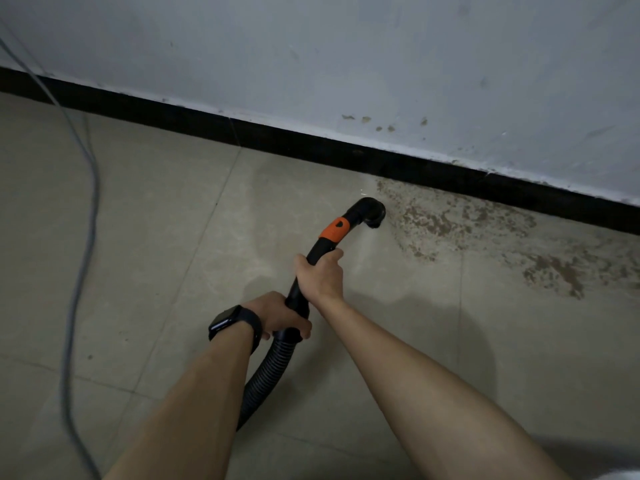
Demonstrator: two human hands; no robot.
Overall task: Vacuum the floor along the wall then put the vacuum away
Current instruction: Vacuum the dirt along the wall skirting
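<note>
A black vacuum wand [301, 292] with an orange collar [334, 230] points at the floor near the wall. Its round brush nozzle [372, 213] sits at the left edge of a patch of brown dirt [467, 223] spread along the skirting. My right hand [320, 275] grips the wand below the collar. My left hand [280, 317], with a dark watch on the wrist, grips the wand's lower end where the ribbed black hose [266, 379] joins. The hose curves down under my left arm. The vacuum's body is out of view.
A white scuffed wall [346, 57] with a black skirting [311, 143] runs diagonally from upper left to right. A grey cable [81, 254] trails over the beige floor tiles [156, 202] on the left. More dirt [561, 271] lies further right.
</note>
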